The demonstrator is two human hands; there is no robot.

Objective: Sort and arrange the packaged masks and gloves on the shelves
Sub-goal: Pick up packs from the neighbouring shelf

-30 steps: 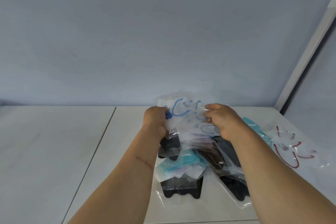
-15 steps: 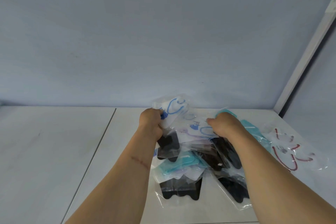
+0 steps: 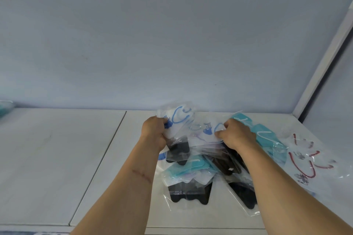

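Step in hand, as I read it: pulling matching pkts out of the mixed heap on the shelf (image 3: pixel 191 219) to sort by type. Left hand (image 3: pixel 154 132) grip is clenched on the lower edge of a clear pkt w/ blue print (image 3: pixel 178 120), lifted off the heap and tilted toward the back wall (image 3: pixel 172 44); a black mask pkt (image 3: pixel 177 149) hangs just below the same hand, can't tell if it's in the grip too. Right hand (image 3: pixel 237 135) pinches a second blue-print pkt (image 3: pixel 207 131), lying on top of the heap, w/ fingers curled on its film. Rest of pile: teal pkts (image 3: pixel 267 139) under and beside the right wrist, more black ones (image 3: pixel 189 192) at the front, red-print pkts (image 3: pixel 309 160) apart to the right. Next move prob. calls for freeing the second blue pkt w/o dragging its neighbours, since the film overlaps, then stacking both together. Room: left shelf panel (image 3: pixel 57 158) past the seam is open, good drop spot; a teal item (image 3: pixel 4 108) sits at its far-left edge. Right side is tight, w/ the upright post (image 3: pixel 324 53) and red pkts near. Front black pkts lie close to the shelf's front edge, so a tug could slide them off.
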